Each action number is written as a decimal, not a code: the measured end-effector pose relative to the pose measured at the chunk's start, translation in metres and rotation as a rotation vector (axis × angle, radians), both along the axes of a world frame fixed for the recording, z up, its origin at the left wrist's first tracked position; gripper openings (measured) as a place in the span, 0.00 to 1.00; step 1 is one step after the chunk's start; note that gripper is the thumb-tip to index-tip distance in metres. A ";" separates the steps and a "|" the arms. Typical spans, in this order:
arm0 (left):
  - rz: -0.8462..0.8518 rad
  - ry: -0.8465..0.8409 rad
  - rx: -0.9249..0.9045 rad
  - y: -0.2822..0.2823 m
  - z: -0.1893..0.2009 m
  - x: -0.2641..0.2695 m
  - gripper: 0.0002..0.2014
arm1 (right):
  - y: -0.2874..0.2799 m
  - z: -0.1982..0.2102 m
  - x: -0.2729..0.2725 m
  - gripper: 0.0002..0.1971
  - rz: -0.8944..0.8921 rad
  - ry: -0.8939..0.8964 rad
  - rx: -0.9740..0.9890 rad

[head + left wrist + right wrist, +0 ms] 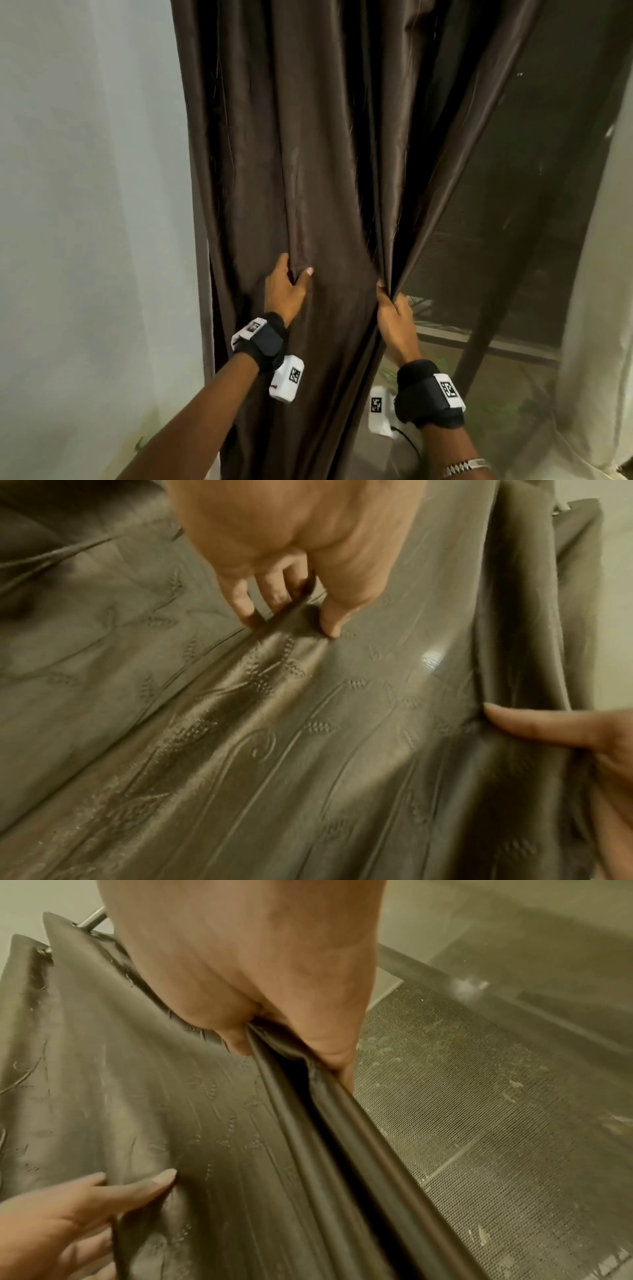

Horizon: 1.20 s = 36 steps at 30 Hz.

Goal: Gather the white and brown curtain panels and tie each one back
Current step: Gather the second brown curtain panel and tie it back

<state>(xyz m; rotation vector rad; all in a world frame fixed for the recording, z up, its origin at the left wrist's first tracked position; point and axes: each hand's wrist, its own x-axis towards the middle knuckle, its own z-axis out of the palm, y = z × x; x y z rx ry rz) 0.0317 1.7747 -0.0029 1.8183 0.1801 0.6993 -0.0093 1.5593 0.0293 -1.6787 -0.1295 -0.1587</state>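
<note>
Head view: brown curtain (308,154) hangs in folds between a white curtain (85,205) and a mesh window screen (513,205); left hand (284,291) pinches a fold in the panel's middle, right hand (394,315) clutches its edge nearest the screen. Left wrist view: fingers (240,599) and thumb pinch a ridge of patterned cloth. Right wrist view: right grip closes around bunched edge folds beside the screen.
</note>
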 end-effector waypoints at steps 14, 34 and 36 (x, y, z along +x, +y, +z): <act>-0.073 -0.479 0.617 -0.034 0.005 -0.087 0.24 | 0.046 0.042 -0.003 0.18 -0.031 -0.221 -0.089; 0.066 -0.277 0.717 -0.045 0.022 -0.080 0.27 | 0.052 0.026 -0.012 0.27 0.077 -0.316 0.004; -0.007 -0.280 0.807 -0.056 0.026 -0.084 0.34 | 0.057 0.029 -0.021 0.33 0.194 -0.284 0.102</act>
